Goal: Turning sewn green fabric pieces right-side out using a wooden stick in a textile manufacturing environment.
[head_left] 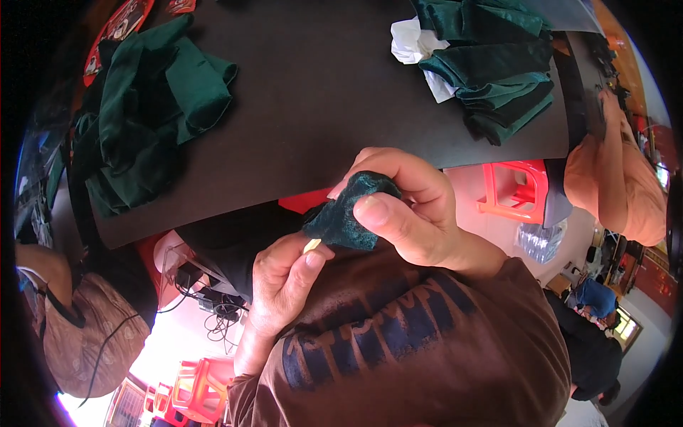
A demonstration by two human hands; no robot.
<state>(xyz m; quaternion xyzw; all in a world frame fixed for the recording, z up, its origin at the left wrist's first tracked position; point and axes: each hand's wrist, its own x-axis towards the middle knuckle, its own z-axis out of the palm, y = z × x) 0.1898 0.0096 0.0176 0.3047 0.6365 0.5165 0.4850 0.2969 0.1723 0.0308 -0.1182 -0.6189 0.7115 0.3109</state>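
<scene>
My right hand (409, 210) pinches a small piece of dark green velvet cloth (348, 213) between thumb and fingers, close in front of me. My left hand (284, 281) sits just below it, thumb and forefinger closed on a small pale, stick-like tip (311, 245) that touches the lower edge of the cloth. Most of that pale thing is hidden in the fingers. Brown sleeves with dark print cover both of my forearms.
A black tabletop (320, 92) carries a loose heap of green cloth (149, 107) on the left, and a stack of folded green pieces (498, 64) with white fabric (416, 43) on the right. Red plastic stools (516, 188), cables (220, 306) and a person in orange (619, 185) are nearby.
</scene>
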